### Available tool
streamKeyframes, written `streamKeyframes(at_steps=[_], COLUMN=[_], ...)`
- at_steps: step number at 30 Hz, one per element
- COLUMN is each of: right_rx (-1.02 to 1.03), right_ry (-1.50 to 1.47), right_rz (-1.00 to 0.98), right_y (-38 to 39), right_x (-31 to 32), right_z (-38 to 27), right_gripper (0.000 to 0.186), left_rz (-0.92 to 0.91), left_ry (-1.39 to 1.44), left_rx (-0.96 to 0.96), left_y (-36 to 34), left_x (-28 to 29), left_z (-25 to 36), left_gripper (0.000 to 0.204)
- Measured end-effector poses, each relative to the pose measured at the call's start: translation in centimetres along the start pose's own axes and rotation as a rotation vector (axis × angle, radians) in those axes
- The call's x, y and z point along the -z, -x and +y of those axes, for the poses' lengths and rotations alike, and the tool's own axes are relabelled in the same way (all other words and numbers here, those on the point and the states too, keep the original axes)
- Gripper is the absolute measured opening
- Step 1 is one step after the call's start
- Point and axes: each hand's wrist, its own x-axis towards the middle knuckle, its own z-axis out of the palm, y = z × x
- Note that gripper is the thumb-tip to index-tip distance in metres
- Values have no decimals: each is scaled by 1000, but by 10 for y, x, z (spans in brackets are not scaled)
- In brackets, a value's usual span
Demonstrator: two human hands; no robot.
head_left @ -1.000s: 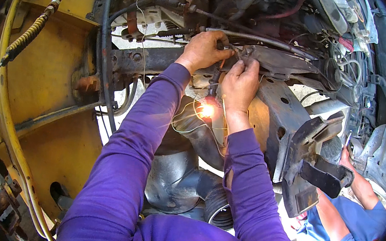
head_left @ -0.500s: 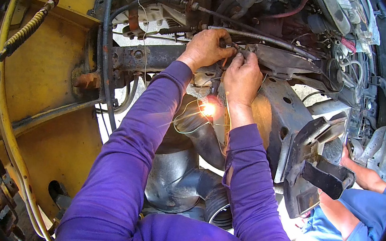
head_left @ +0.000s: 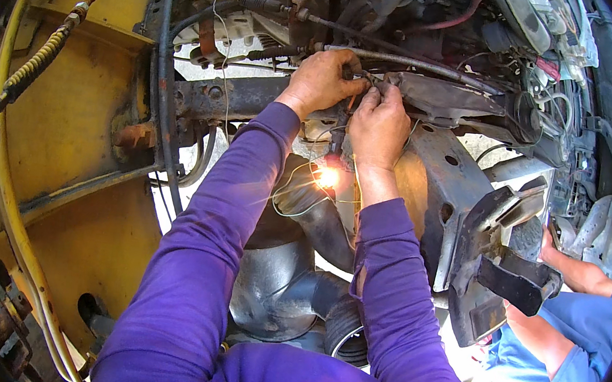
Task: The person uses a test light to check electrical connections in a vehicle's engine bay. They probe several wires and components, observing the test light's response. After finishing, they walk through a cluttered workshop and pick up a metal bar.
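My left hand (head_left: 324,81) is closed, thumb and fingers pinching at the end of something thin and dark, too small to name. Just beside it, my right hand (head_left: 379,128) has its thumb and fingertips pressed together at the same spot. Both sets of fingertips nearly meet at the left end of a dark, dusty cover (head_left: 448,100). Below the hands a lit bulb (head_left: 328,177) glows on a dark holder (head_left: 337,143). Thin pale wire (head_left: 275,201) loops around it and runs up near the right hand.
A yellow metal frame (head_left: 81,180) with a cable (head_left: 40,61) stands at left. Behind the hands run a steel beam (head_left: 238,95) and hoses. A dark duct (head_left: 272,285) lies between my forearms; a black bracket (head_left: 474,274) juts out at right, near another person's arm (head_left: 579,273).
The whole view has shifted slightly. Both hands keep their pinch at the same place by the dark cover, and the bulb stays lit.
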Motion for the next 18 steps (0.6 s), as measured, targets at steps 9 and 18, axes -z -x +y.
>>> streamKeyframes(at_steps=[9, 18], right_rx=[-13, 3], right_ry=[2, 1], right_rz=[-3, 2], right_y=[1, 1], right_x=[0, 0], right_z=[0, -1], right_gripper=[23, 21], left_rz=[11, 12], left_ry=[-6, -9], left_rx=[-51, -41], left_y=[-2, -2], left_x=[-3, -3], left_z=[-5, -7], left_gripper=[37, 37])
